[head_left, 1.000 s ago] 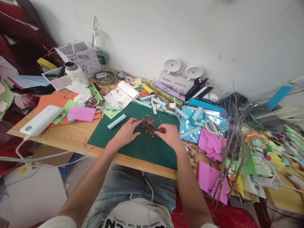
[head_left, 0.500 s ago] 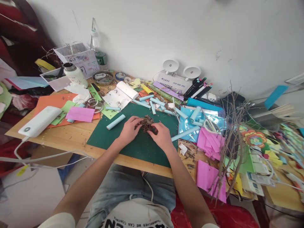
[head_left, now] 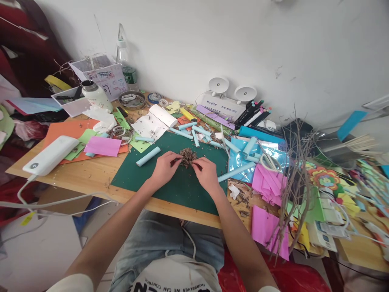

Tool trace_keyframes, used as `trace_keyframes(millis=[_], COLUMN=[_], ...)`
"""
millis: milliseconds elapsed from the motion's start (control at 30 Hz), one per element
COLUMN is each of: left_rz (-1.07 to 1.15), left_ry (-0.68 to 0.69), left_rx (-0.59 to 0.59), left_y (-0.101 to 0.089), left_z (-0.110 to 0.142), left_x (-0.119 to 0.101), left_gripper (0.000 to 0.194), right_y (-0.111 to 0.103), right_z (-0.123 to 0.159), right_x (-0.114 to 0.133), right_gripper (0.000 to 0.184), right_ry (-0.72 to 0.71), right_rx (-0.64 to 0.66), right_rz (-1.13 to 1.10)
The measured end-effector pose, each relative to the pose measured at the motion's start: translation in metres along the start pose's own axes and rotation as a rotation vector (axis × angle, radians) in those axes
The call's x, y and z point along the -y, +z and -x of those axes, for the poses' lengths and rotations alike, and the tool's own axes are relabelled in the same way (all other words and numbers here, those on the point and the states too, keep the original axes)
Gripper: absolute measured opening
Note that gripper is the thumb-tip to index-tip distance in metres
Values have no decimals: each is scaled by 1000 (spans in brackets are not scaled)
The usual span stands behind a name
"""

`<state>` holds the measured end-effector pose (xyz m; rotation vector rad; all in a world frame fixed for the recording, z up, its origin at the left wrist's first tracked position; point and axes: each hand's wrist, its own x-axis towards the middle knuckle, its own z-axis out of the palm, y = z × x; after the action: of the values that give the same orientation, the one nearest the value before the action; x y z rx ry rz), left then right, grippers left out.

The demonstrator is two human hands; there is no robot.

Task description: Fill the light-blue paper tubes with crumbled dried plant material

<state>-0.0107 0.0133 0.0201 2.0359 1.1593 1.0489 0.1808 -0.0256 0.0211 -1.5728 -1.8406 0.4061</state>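
A small clump of dry brown plant bits (head_left: 189, 157) sits on the dark green mat (head_left: 179, 188) between my two hands. My left hand (head_left: 166, 167) pinches at its left edge, thumb and fingertips together. From the lower right, my right hand (head_left: 206, 172) has thumb and index finger closed on the clump's edge. The fingertips partly hide what each pinch holds. Left of my left hand lies a light blue paper tube (head_left: 148, 156), and loose brown crumbs are scattered around the clump.
More blue paper tubes (head_left: 196, 138) lie behind the mat. To the right are scissors (head_left: 270, 161), pink paper (head_left: 269, 182) and upright bare twigs (head_left: 299, 174). A white power bank (head_left: 51, 155) with a cable, an open bottle (head_left: 95, 95) and a metal dish (head_left: 131, 99) stand left.
My right fingers have drawn in to a tighter pinch at the clump's lower right edge. More of the clump shows now. My left hand has barely shifted.
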Motion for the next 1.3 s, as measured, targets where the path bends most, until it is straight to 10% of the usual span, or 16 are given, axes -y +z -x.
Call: trace_keyframes(millis=[600, 967, 1300], left_rz=[-17, 582, 856], left_ry=[-67, -455, -522], left_rx=[-106, 59, -27], left_y=[3, 26, 35], left_z=[-38, -12, -12], left_x=[2, -21, -2], left_gripper=[24, 43, 36], right_y=[9, -10, -5], right_z=[-17, -17, -16], right_x=[7, 2, 2], right_gripper=[21, 17, 17], right_ry=[-47, 149, 113], right_rx=[277, -6, -39], right_rz=[144, -550, -553])
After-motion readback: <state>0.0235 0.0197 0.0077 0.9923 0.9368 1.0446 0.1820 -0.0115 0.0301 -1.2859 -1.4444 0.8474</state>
